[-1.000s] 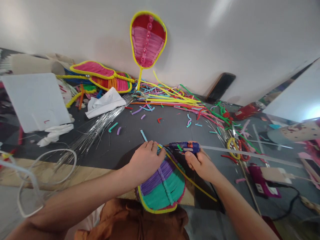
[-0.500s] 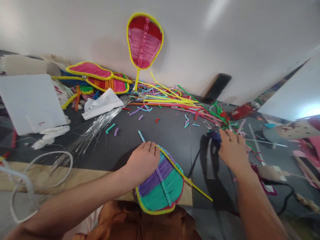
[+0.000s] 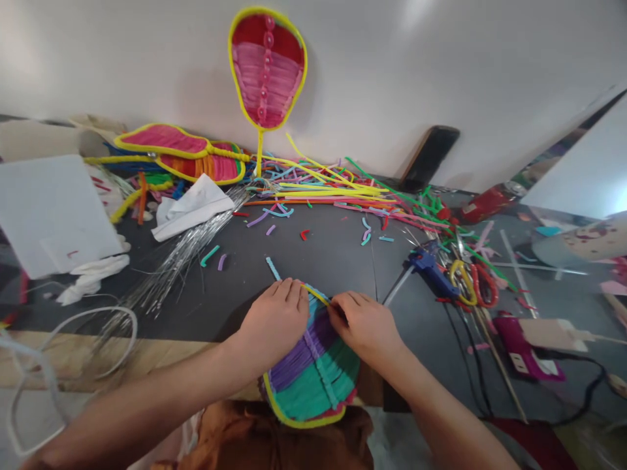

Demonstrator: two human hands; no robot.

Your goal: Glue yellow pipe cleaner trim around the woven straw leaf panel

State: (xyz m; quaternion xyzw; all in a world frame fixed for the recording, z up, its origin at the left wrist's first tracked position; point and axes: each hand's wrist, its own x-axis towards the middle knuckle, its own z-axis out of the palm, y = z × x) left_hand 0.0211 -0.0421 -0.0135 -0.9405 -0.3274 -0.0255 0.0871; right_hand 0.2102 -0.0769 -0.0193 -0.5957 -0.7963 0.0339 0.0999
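Note:
A rounded panel of purple, teal and light blue pipe cleaners (image 3: pixel 307 391) lies at the table's front edge, close to my body. My left hand (image 3: pixel 275 318) is closed on its upper left side, fingertips together at the rim. Between my two hands runs a short visible stretch of yellow pipe cleaner (image 3: pixel 316 294) along the panel's upper edge. My right hand (image 3: pixel 366 328) pinches that yellow strip against the rim; its lower end is hidden behind the hand. A blue glue gun (image 3: pixel 432 273) lies to the right, apart from my right hand.
Scissors with yellow and red handles (image 3: pixel 473 284) lie beside the glue gun. Loose pipe cleaners (image 3: pixel 333 192) pile along the wall under an upright pink and red panel (image 3: pixel 267 72). A phone (image 3: pixel 431 158) leans there. Silver wires (image 3: pixel 191 241) and a white cable (image 3: pixel 134 326) are leftward.
My right hand has left the glue gun and come left to the panel, closing on the yellow strip. The glue gun and scissors are now uncovered. My left hand stays on the panel.

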